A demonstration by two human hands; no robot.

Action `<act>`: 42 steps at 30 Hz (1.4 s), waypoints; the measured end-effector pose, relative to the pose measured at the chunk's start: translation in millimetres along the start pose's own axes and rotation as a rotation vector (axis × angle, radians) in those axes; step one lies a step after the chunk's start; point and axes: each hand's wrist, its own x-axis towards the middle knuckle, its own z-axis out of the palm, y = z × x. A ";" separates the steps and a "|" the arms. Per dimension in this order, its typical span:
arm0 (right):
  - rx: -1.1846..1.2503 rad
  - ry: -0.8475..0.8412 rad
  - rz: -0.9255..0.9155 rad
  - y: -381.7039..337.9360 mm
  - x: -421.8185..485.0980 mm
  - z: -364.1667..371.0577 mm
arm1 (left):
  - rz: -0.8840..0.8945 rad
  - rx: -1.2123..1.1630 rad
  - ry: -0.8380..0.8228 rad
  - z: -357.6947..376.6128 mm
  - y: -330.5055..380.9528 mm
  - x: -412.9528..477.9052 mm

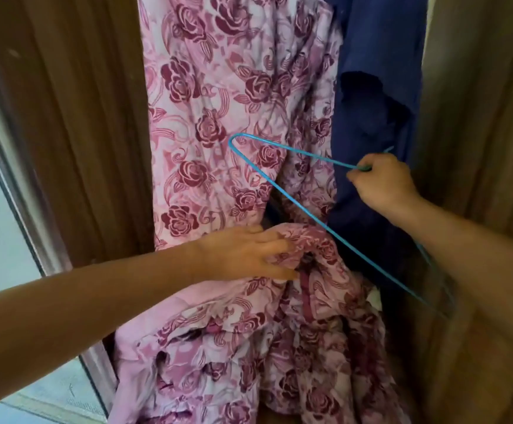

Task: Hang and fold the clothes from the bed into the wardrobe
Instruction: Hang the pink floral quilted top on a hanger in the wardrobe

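Right hand (383, 182) fisted round neck of blue wire hanger (319, 158), hook end hidden in the grip. Hanger bare, tilted: one corner up against hanging rose-print cloth (218, 102), other end dropping under the right forearm toward right wall of wardrobe (478, 102). Left hand (249, 255) on bunched pink rose-print garment (249, 347) at bottom of wardrobe opening, fingers fairly straight, tips tucked into a fold. Can't tell if pinching or only pressing. Same print above and below, so unclear if one piece or two. Navy garment (377, 71) hanging at right edge of opening, rose-print cloth at left edge; tops and rail out of frame. Looks mid-task: likely two items up, bunched one not yet on hanger. Left to do, by my read: thread hanger in, hook on rail. No folded stack visible; bed out of view, so remaining pile unknown.
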 end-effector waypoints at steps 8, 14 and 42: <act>0.044 -0.009 0.032 -1.1 7.8 1.9 | 0.302 0.089 -0.021 51.2 -18.0 42.9; 0.194 0.067 0.007 -25.4 6.7 10.5 | -0.125 -0.124 -0.125 27.5 -78.5 44.8; -0.019 0.083 -0.210 -61.9 48.3 -14.9 | -0.794 -1.143 -0.005 -83.7 -136.8 35.9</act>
